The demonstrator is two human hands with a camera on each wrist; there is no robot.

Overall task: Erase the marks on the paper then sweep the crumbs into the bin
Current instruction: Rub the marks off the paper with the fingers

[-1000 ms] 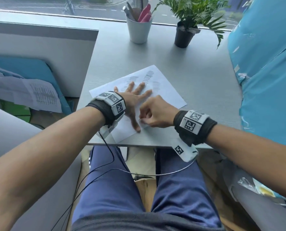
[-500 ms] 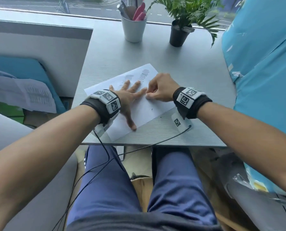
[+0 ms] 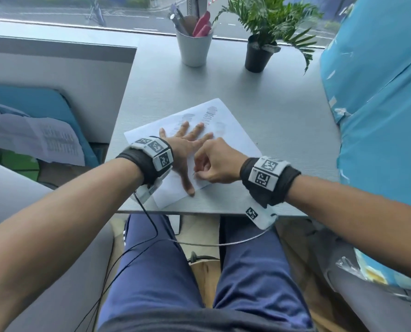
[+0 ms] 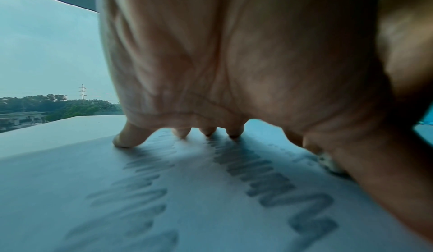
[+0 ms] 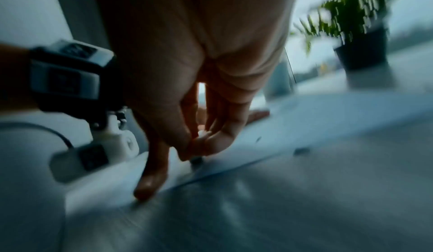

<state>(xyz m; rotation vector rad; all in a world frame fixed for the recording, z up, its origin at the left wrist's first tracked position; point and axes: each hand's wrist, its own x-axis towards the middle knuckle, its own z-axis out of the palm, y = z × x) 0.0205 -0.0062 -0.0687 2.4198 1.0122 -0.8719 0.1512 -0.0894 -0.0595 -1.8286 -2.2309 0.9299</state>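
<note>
A white sheet of paper (image 3: 233,137) lies askew on the grey table (image 3: 283,140), with grey pencil scribbles (image 3: 212,112) near its far corner. My left hand (image 3: 187,142) presses flat on the sheet, fingers spread. In the left wrist view, scribbles (image 4: 269,178) run under the palm. My right hand (image 3: 199,172) is curled beside the left thumb, over the sheet's near part. It pinches a small whitish eraser (image 5: 197,160) down on the paper; the eraser (image 4: 328,161) also shows by the left thumb. The head view hides it under the fingers.
A white cup of pens (image 3: 194,47) and a potted plant (image 3: 259,53) stand at the table's far side. A blue wrapped bulk (image 3: 379,116) rises on the right, a grey partition (image 3: 55,73) on the left. The table's front edge (image 3: 211,210) is just below my wrists.
My right hand rubbed up to the paper beside the left index finger, then came back toward me next to the left thumb. The left hand stayed flat on the sheet.
</note>
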